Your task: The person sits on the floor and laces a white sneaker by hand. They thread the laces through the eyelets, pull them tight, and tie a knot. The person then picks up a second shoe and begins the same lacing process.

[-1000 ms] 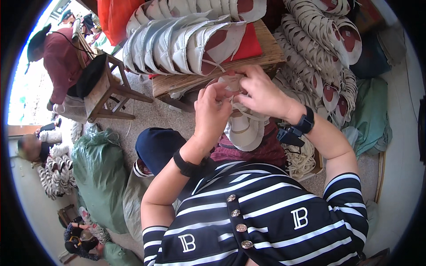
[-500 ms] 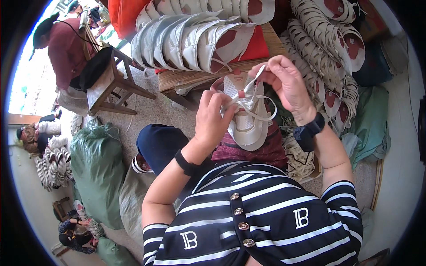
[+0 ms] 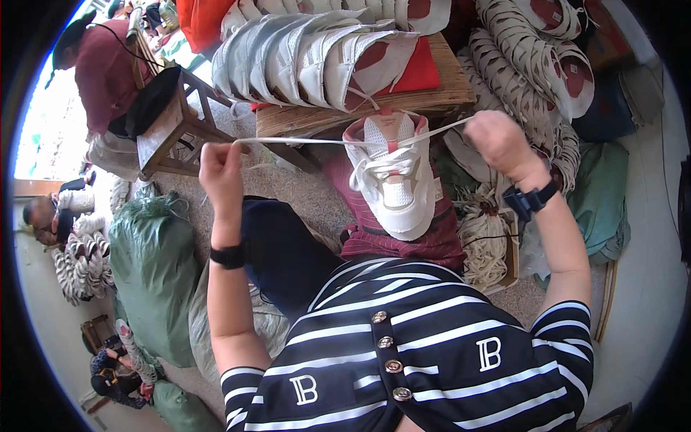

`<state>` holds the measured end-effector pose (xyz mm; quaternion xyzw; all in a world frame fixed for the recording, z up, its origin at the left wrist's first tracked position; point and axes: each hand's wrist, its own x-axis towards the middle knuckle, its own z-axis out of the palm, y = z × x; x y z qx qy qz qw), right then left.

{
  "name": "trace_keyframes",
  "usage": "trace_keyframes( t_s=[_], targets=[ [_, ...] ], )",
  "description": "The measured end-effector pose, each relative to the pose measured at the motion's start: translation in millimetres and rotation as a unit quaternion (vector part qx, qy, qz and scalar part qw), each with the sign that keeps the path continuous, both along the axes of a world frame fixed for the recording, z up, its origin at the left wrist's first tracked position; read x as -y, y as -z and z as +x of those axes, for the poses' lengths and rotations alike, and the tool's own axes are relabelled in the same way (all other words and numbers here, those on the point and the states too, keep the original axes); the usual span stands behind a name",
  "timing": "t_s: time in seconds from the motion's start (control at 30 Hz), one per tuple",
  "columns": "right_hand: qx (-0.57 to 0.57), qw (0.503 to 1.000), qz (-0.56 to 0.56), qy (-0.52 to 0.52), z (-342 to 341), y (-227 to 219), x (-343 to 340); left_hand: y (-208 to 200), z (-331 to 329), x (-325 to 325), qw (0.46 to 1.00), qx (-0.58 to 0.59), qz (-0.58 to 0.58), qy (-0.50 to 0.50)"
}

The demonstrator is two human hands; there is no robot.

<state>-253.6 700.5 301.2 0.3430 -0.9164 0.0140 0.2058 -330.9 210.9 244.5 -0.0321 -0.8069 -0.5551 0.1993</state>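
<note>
A white shoe upper [image 3: 396, 198] with a reddish tongue label lies over my lap on maroon cloth, its toe toward me. White lace [image 3: 302, 140] runs through its eyelets, and both ends stretch out taut to the sides. My left hand [image 3: 222, 173] is closed around one lace end, well to the left of the shoe. On the other side, my right hand [image 3: 498, 140] grips the opposite end in a fist, higher and to the right. Neither hand touches the shoe itself.
A wooden bench [image 3: 302, 124] bears stacked white uppers [image 3: 302, 61] just beyond the shoe. More stacks [image 3: 529, 65] rise at right, above a box of loose laces [image 3: 486, 252]. Green sacks [image 3: 152, 266] stand at left, near a wooden stool [image 3: 162, 144] and other people.
My hands have moved apart from close above the shoe, the left one to the left and the right one to the right. The loose lace loops have been drawn out straight.
</note>
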Motion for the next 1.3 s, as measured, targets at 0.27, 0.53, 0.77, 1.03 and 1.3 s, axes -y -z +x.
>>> trace_keyframes(
  t_s=[0.27,0.53,0.77,1.03,1.3],
  targets=[
    [0.032,0.991,-0.056,0.121,0,-20,38,-13,56,-76,0.981,-0.078,-0.138,0.109],
    [0.189,0.967,-0.158,0.066,-12,-19,96,-26,56,-118,0.890,-0.249,-0.253,0.287],
    [0.364,0.847,-0.376,0.092,-9,-5,105,-13,53,-155,0.963,-0.145,-0.101,0.201],
    [0.352,0.654,-0.650,0.160,-6,-21,15,9,73,-147,0.978,-0.006,-0.075,0.196],
    [0.089,0.955,-0.249,0.134,-4,-35,63,22,60,-140,0.979,0.029,-0.090,0.182]
  ],
)
